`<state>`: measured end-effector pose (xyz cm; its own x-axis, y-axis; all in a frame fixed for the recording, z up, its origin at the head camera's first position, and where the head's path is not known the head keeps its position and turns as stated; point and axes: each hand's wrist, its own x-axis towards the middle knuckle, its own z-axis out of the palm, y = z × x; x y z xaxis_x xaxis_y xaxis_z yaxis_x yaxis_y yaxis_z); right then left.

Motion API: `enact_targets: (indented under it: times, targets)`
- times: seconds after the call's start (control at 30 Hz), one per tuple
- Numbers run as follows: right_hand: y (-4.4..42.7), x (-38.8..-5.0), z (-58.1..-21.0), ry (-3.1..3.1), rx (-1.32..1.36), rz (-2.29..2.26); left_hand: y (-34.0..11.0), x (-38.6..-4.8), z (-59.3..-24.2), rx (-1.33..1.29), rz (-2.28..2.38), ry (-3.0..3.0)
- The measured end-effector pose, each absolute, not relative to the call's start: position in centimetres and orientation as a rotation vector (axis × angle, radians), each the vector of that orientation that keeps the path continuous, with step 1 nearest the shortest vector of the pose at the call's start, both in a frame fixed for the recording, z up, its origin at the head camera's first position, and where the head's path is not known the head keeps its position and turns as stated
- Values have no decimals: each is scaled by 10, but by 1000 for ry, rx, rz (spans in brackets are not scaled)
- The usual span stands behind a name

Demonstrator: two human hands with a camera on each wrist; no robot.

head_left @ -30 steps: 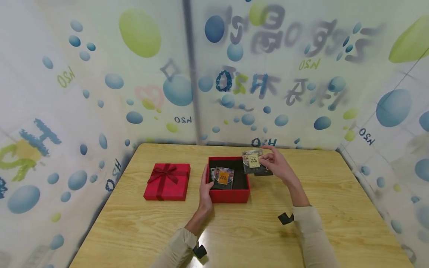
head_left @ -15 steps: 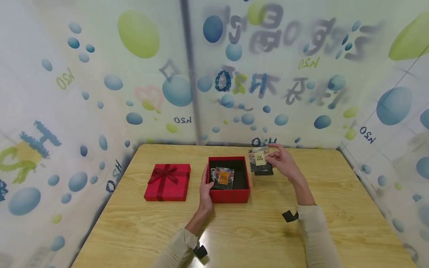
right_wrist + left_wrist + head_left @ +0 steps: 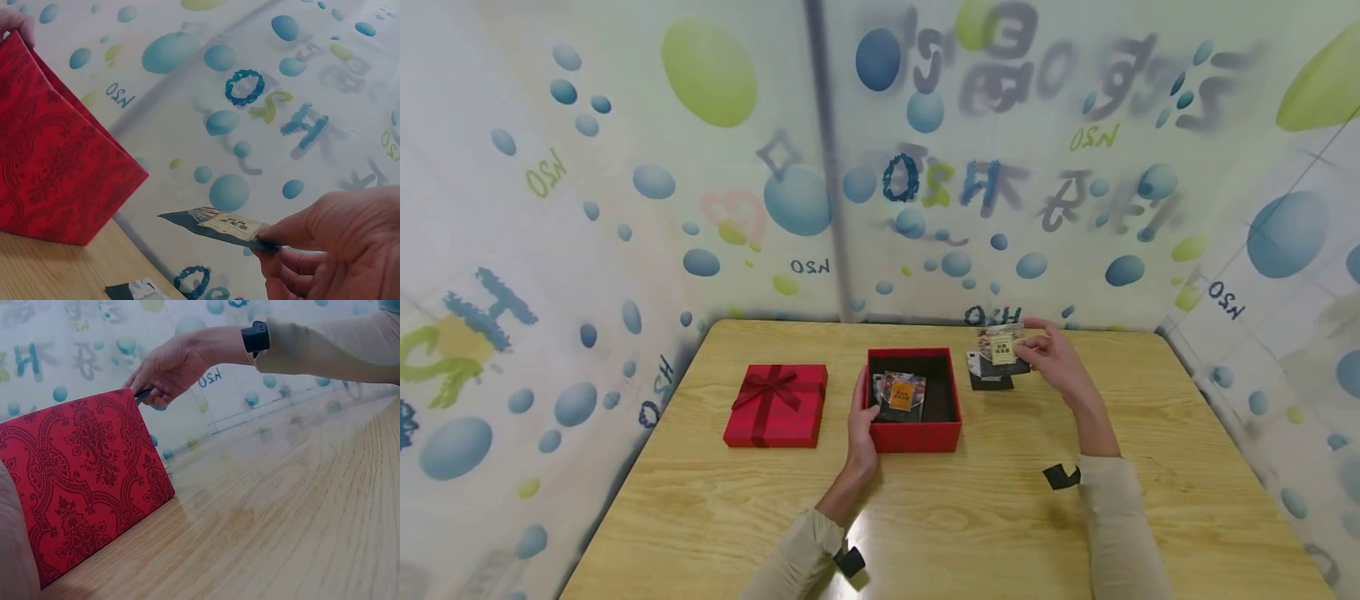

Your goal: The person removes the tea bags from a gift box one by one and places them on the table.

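A red box point(image 3: 917, 438) with a dark inside stands uncovered on the table. My left hand point(image 3: 861, 433) grips its left wall, thumb over the rim; in the left wrist view the patterned wall point(image 3: 90, 469) shows. Between thumb and fingers, my right hand point(image 3: 1058, 367) pinches a flat dark packet point(image 3: 1002, 350) with a cream label, held above the table right of the box. Beneath it lies another dark and white packet point(image 3: 991, 383), partly covered from view. Inside the box, at the left, rest packets, the top one point(image 3: 902, 396) bearing an orange label.
A red lid point(image 3: 786, 421) with a dark ribbon bow lies left of the box. The wooden table point(image 3: 970, 525) ends at the back against a printed curtain point(image 3: 1030, 217). A black strap piece point(image 3: 1062, 477) hangs at the right cuff.
My right hand has carried the cream-labelled packet rightward, away from over the box's right edge. The packet on the table now shows more. My left hand has stayed on the box.
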<state>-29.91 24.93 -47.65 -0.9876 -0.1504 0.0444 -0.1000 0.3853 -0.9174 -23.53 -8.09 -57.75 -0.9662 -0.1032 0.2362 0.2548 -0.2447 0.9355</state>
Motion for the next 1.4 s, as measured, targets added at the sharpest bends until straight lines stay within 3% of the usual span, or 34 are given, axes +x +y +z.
enact_targets:
  times: [1.4]
  targets:
    - [297, -303, -512, 2731, 4, -1599, -81, -237, -578, -151, -2361, -1743]
